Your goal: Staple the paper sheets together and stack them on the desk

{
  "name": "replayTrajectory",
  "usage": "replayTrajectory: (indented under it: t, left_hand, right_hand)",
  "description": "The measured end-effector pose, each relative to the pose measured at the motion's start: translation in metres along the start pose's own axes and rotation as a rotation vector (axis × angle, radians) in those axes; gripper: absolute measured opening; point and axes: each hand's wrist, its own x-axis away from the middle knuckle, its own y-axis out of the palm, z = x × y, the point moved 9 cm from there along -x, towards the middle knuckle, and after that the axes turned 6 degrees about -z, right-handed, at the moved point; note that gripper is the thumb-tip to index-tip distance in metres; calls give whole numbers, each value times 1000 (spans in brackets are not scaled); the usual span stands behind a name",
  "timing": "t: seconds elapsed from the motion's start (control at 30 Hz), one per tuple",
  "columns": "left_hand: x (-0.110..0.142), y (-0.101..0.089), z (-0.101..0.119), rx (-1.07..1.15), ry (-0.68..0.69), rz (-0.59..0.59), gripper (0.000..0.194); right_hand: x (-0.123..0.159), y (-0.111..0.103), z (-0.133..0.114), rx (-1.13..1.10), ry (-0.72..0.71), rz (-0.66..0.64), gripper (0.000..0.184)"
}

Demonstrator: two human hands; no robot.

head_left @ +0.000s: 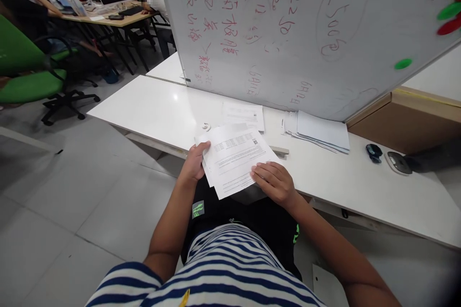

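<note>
Printed paper sheets (237, 165) are held up over my lap at the front edge of the white desk, the top one tilted and overlapping another. My left hand (194, 162) grips their left edge, thumb on top. My right hand (275, 182) holds the right edge, its fingers bent over the top sheet and its thumb hidden. Just beyond the sheets lies a small white coiled item (206, 126). A slim greyish object (280, 150) sticks out from behind them on the right. Another printed stack (245, 114) rests farther back.
A whiteboard (266, 33) with red writing stands along the back of the white desk (144, 105). To the right are a paper pile (322, 132), a dark small object (373, 152), a grey rounded base (398, 163) and a cardboard box (414, 120). Two people sit at the far left.
</note>
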Motion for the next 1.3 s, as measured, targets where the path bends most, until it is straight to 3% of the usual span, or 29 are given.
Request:
replayTrajectory:
  t: [0.17,0.47,0.7,0.83,0.93,1.07,1.3]
  left_hand:
    - [-5,-7,-2,-1,44,-3,33]
    - [-9,-17,-35,-238,-124,-93,44]
    - [-12,-22,-57,-258,-98,2,34]
    - [-8,-20,-64,-431,-116,75,29]
    - [-7,-17,-65,-483,-112,109,26]
    - [-11,-15,-60,-469,-69,149,29]
    - [-18,-13,-50,-479,3,136,47]
  right_hand:
    - [18,2,8,14,146,29,32]
    - [38,12,-7,-13,264,36,30]
    - [63,57,-22,-108,328,-162,37]
    - [70,92,-26,-108,391,-384,53]
    - [70,108,-27,-93,422,-469,69]
    - [67,115,-23,-79,417,-516,73]
    - [73,107,-17,-84,352,-553,59]
